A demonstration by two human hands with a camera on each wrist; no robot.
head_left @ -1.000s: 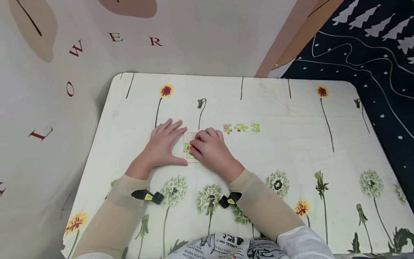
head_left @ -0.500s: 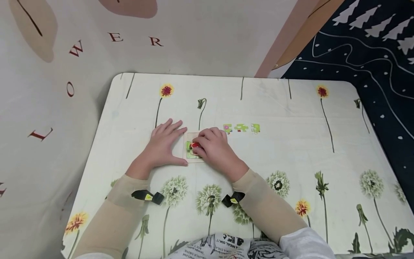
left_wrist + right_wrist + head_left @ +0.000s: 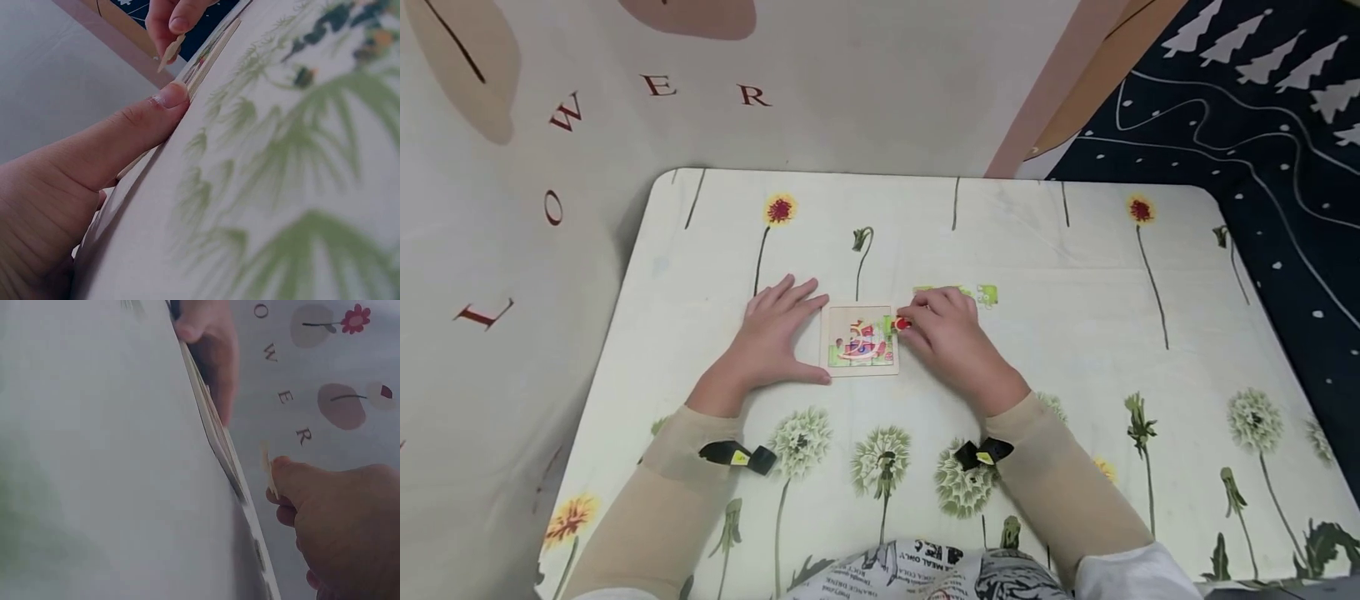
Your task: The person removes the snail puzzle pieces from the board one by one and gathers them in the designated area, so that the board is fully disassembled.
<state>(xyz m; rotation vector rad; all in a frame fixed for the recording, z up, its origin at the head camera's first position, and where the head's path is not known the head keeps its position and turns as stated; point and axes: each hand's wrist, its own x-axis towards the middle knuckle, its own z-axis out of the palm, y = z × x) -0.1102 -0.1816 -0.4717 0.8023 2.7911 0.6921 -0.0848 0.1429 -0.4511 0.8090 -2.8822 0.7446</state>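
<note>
A small square wooden jigsaw board [image 3: 837, 318] lies on the table; colourful pieces fill its lower part, with bare wood at the upper left. My left hand [image 3: 771, 346] rests flat with spread fingers at its left side, the thumb [image 3: 169, 97] touching the board's edge. Just off the right edge, my right hand [image 3: 958, 350] pinches a red and green puzzle piece [image 3: 901, 323] between thumb and fingers. In the right wrist view that puzzle piece [image 3: 270, 474] is held edge-on, above the table surface.
Loose green puzzle pieces [image 3: 987, 295] lie in a row beyond the right hand, which partly hides them. A flower-printed cloth covers the table [image 3: 1060, 308]. A pale lettered wall covering [image 3: 865, 100] stands behind, with dark blue fabric [image 3: 1247, 133] at the right.
My right hand has moved right, from over the board to beyond its right edge, with the puzzle piece pinched. More of the board's picture now shows. The left hand stays in place.
</note>
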